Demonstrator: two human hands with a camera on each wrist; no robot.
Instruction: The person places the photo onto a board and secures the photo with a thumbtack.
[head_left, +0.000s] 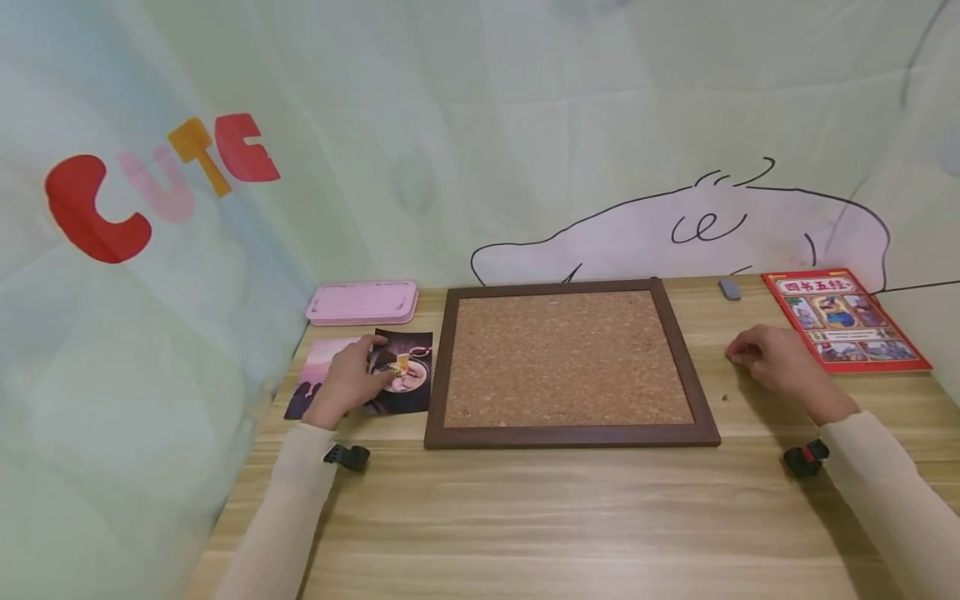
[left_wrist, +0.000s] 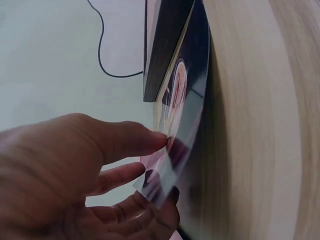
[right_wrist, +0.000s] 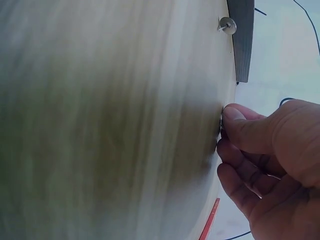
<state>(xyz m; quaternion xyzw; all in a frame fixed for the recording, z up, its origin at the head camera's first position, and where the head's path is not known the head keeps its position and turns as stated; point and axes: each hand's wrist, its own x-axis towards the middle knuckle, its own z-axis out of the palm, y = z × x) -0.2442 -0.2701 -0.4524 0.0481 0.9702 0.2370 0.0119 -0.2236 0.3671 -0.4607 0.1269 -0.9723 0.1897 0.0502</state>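
My left hand [head_left: 348, 379] pinches the edge of a glossy photo print [head_left: 416, 400] of a bowl of food. In the left wrist view the print is bent, its near edge raised between thumb and fingers. Beside it lies a second print [head_left: 333, 350] with a pink sky, partly covered by the hand. To the right stands the brown-framed cork board [head_left: 570, 358]. My right hand [head_left: 780, 367] is low over the table, thumb and index fingertips together around a small dark metallic sliver, mostly hidden. A silver thumbtack [right_wrist: 228, 25] rests on the table near the frame.
A pink tin case [head_left: 363, 302] sits at the back left. At the back right are a small grey eraser-like block [head_left: 730, 288] and a red-bordered book [head_left: 855, 325]. A printed curtain [head_left: 570, 150] hangs along the table's back and left edges.
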